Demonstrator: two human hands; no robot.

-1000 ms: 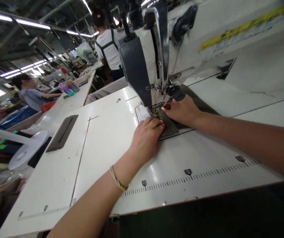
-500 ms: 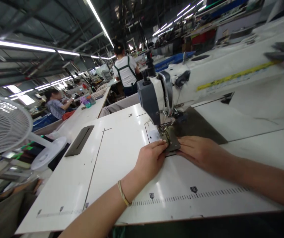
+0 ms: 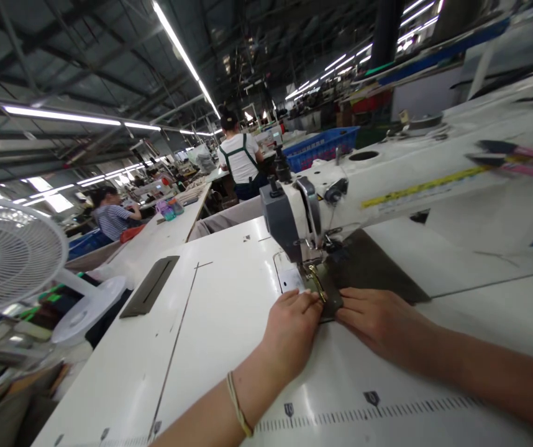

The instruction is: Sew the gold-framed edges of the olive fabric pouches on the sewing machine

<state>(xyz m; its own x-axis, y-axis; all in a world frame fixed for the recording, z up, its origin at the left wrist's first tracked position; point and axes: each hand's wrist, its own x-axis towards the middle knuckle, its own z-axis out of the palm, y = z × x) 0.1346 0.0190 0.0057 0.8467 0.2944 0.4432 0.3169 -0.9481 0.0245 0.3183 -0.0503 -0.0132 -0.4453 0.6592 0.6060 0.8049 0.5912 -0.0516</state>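
Note:
A dark olive piece of fabric (image 3: pixel 334 303) lies under the needle area of a white and grey sewing machine (image 3: pixel 281 217). My left hand (image 3: pixel 293 329) pinches its left edge, fingers bent and close together. From the other side, my right hand (image 3: pixel 378 323) grips the right edge with its fingers held together; the thumb is mostly hidden. A brass-coloured metal part (image 3: pixel 315 282) sits by the presser foot between my hands. Behind my right hand, a larger dark olive panel (image 3: pixel 373 267) stretches across the table; whether it joins the smaller piece I cannot tell.
A slotted dark olive piece (image 3: pixel 150 287) lies on the white table (image 3: pixel 215 347) at left. Beyond the left edge stands a white fan (image 3: pixel 15 254). Pink-handled snips (image 3: pixel 518 158) rest on the machine arm. A co-worker (image 3: pixel 241 155) sits ahead, near a blue crate (image 3: pixel 320 149).
My view has shifted, so the table, machine and hands appear lower in the picture. Both hands keep their hold on the fabric beside the needle.

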